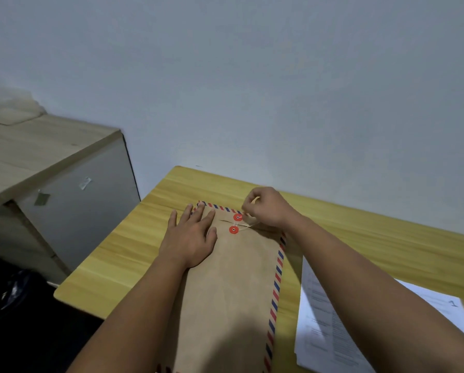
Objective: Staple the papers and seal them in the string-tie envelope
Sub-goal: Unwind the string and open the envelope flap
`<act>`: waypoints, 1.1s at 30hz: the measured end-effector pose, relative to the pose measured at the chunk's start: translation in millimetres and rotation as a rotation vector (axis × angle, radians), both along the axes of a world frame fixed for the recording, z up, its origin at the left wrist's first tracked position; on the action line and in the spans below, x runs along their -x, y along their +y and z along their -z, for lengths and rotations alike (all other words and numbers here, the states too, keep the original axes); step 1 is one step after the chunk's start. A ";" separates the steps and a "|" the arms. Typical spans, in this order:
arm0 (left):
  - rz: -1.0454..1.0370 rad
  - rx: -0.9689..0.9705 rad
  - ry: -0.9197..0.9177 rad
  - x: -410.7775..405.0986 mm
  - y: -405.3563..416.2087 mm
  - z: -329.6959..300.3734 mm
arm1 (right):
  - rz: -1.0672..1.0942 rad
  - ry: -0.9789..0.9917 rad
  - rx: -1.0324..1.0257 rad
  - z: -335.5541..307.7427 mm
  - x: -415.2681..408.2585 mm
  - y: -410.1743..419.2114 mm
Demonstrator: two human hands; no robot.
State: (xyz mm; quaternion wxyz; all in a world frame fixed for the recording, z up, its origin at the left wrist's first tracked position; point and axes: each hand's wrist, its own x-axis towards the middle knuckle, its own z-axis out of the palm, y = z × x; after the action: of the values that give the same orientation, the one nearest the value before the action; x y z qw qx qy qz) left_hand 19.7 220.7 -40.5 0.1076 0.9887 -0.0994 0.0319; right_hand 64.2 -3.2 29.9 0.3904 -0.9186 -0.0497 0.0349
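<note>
Left hand (191, 238) lying flat, fingers spread, pinning the envelope (225, 292); right hand (265, 208) pinching string (248, 226) beside the buttons (235, 223), risking slippage

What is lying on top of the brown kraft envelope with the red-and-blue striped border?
The left hand presses flat on the brown kraft envelope; the right hand pinches its string beside two red discs. Its contents are hidden.

Wooden cabinet (45, 154), yellow table (386, 243)

Only legible mark: handwritten "1" on top sheet of papers (440, 305), right side of bench (386, 246). Printed lines too blurred.
</note>
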 end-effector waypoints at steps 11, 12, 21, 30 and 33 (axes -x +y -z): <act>0.002 0.007 -0.005 0.2 0.7 0.5 | -0.401 0.210 0.588 -28.6 5.1 43.8; 0.005 0.007 -0.006 0.3 1.0 0.7 | -0.363 0.169 0.504 -27.1 2.0 47.3; 0.006 -0.006 -0.014 0.0 0.0 -0.3 | 0.191 0.128 -0.100 3.0 -31.1 41.5; 0.004 0.004 -0.011 -0.5 -0.2 -0.3 | 0.254 0.296 -0.453 13.1 -15.7 18.2; 0.004 0.008 -0.010 -1.2 -0.2 -0.5 | 0.101 0.218 -0.195 10.3 -10.5 8.6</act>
State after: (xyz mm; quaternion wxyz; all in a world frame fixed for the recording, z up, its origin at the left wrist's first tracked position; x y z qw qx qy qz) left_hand 20.9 220.5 -40.0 0.1110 0.9879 -0.1019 0.0368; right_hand 74.8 5.4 19.6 0.4820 -0.8685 0.0363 0.1097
